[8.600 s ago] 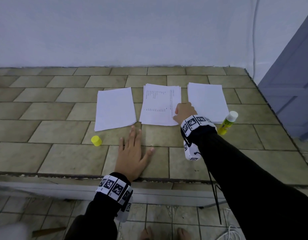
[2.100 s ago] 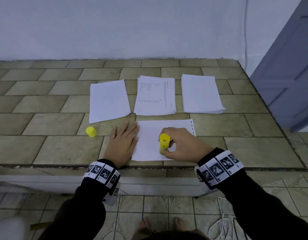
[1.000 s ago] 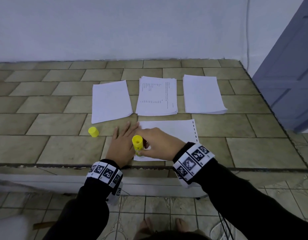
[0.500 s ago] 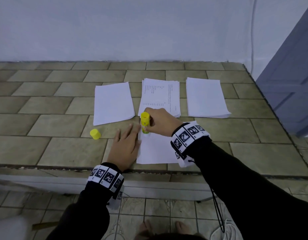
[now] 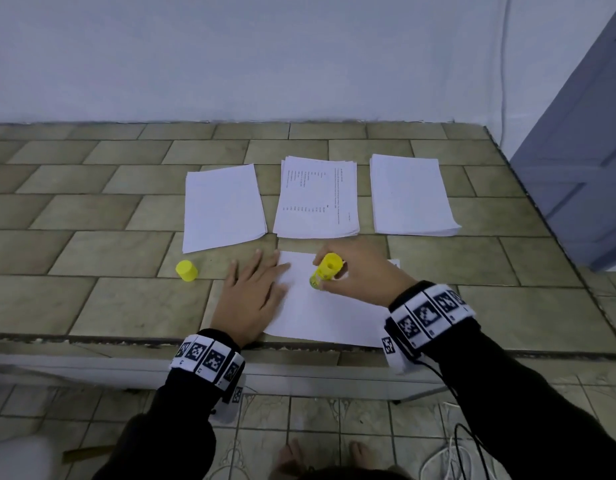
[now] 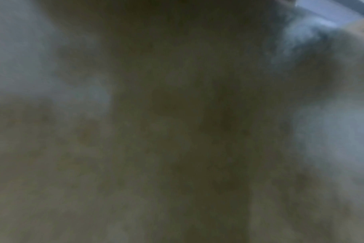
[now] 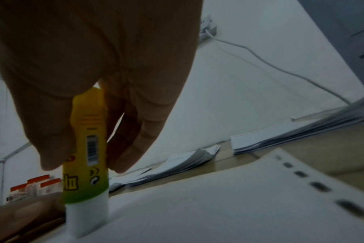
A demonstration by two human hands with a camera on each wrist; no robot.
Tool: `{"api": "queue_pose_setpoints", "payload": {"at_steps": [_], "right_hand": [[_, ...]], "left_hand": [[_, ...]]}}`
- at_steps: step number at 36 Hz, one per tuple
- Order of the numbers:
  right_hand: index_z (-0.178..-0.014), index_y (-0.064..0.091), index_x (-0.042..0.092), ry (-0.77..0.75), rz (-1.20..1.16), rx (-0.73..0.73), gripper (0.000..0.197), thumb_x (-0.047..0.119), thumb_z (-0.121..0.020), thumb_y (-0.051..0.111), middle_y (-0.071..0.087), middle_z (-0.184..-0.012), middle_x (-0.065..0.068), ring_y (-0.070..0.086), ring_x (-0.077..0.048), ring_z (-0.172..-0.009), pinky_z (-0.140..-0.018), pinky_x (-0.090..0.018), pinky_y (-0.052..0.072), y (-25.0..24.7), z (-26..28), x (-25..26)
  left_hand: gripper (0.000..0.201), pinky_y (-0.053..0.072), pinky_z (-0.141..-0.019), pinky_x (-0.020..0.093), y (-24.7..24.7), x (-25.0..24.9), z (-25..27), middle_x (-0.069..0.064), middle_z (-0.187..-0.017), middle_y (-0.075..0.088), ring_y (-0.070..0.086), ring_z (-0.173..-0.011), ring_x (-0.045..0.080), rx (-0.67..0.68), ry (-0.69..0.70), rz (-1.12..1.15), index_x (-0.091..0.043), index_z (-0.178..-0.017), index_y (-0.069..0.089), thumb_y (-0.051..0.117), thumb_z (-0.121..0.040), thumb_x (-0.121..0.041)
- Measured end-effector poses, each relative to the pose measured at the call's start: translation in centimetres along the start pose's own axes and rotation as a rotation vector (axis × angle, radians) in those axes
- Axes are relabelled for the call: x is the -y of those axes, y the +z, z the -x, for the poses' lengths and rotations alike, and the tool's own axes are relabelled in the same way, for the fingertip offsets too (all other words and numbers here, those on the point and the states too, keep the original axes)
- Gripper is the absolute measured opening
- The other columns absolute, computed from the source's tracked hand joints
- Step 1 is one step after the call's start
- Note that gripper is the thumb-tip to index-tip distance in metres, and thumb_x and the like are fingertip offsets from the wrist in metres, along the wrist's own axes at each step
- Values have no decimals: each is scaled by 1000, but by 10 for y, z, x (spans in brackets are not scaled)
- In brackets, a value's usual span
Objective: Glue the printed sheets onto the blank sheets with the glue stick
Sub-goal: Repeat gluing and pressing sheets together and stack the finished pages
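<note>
A white sheet [image 5: 329, 313] with punched holes along its right edge lies at the tiled table's front edge. My right hand [image 5: 351, 277] grips the yellow glue stick [image 5: 325, 271] upright, and its white tip [image 7: 86, 218] presses on the sheet [image 7: 218, 210] near the far left corner. My left hand [image 5: 252, 292] lies flat with straight fingers on the sheet's left edge. Behind lie a blank stack [image 5: 221, 206] at left, the printed stack [image 5: 318, 199] in the middle and another blank stack [image 5: 412, 195] at right. The left wrist view is dark and blurred.
The glue stick's yellow cap [image 5: 186, 270] stands on the table [image 5: 92, 258] left of my left hand. A white wall runs behind the table. A grey-blue door [image 5: 583, 161] stands at right. White cables [image 5: 451, 455] lie on the floor below.
A sheet now lies at the front edge. My right hand took the glue stick and has rubbed it across the sheet: lower left, then up to the far edge. The left hand stayed flat.
</note>
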State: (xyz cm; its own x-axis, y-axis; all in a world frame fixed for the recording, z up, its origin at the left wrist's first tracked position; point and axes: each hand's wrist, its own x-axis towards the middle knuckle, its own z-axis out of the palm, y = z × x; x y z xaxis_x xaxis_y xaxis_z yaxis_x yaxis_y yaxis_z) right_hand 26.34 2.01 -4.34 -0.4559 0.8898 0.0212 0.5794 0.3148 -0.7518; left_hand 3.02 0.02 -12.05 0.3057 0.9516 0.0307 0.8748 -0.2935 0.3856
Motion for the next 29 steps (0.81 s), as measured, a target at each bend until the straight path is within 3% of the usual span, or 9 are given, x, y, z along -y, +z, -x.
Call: {"api": "queue_pose_setpoints", "payload": {"at_steps": [2,6,10,17,21,29], "right_hand": [[-102,63,10,13,-69,6,25,15,-81,75,66,-97,-3,61,-13,-81,-75,-29,53,0,10,0],[-101,62,13,1,-84,-1,24,14,-81,75,65,-95,2,58,-7,-81,-76,-27,53,1,24,-2],[-90,63,14,-45,-46,42,16,20,-80,74,65,-92,1,60,-13,-81,-75,-32,53,5,30,-2],[-90,63,12,-106,-16,125,18,20,-78,73,64,-89,-2,61,-17,-80,-73,-36,53,10,30,-1],[-92,62,12,-122,30,107,17,19,-80,71,63,-91,-2,60,-17,-81,-72,-36,53,6,22,-4],[-83,59,11,4,58,24,12,14,-80,70,67,-85,-4,63,-17,-78,-76,-41,53,-17,-12,-12]], "left_hand": [[75,-8,-121,46,0,0,-1,-17,-163,11,-4,-151,8,32,-12,-47,-37,-150,32,12,-87,-73],[90,-6,-122,49,1,2,-1,-17,-163,8,-5,-151,8,47,-4,-120,-35,-152,27,21,-78,-85],[105,-5,-122,49,0,-1,-1,-13,-163,9,-3,-151,9,39,-6,-124,-31,-154,25,5,-72,-93],[108,-5,-122,49,0,-1,-1,-13,-163,10,0,-152,11,29,-1,-123,-27,-155,25,-1,-72,-92],[99,-5,-122,49,0,0,-1,-13,-163,12,0,-151,10,21,-2,-113,-27,-154,26,13,-77,-88],[93,-5,-122,49,1,0,-1,-14,-163,13,-1,-151,9,11,-7,-106,-28,-154,25,19,-79,-82]]}}
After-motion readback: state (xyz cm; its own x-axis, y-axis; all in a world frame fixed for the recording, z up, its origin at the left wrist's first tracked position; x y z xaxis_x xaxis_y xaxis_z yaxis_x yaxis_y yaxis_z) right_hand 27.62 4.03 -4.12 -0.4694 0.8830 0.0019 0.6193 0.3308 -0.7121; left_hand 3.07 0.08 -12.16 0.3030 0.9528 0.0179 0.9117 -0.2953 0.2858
